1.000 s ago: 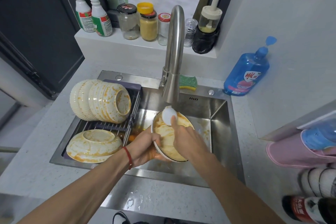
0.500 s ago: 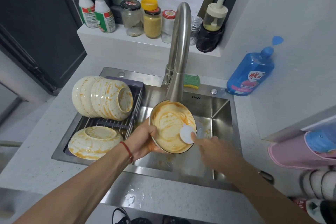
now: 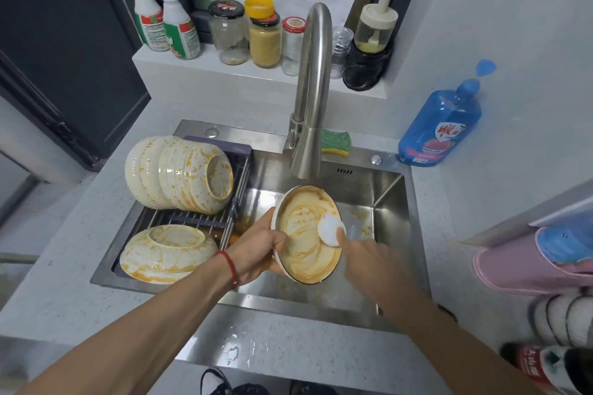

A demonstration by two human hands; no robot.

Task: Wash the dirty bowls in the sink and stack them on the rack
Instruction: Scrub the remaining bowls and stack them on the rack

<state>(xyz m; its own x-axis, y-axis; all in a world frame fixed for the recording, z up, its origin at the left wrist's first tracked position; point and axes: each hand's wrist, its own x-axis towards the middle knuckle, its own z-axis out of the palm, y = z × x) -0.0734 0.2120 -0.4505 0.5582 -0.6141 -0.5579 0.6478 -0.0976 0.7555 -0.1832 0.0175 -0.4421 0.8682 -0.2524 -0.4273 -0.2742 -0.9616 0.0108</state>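
The brushed stainless-steel sink basin (image 3: 385, 199) around the hands looks satiny, like the curved steel faucet (image 3: 313, 90) above them. The glossy cream ceramic bowl (image 3: 305, 244) is sauce-smeared; the pale speckled stone countertop (image 3: 288, 346) looks matt.

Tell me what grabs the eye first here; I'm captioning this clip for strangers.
An orange-smeared bowl tilted over the sink, gripped by the left hand while the right hand rubs a white scrub pad inside it. At left, stained bowls lean stacked on the rack.
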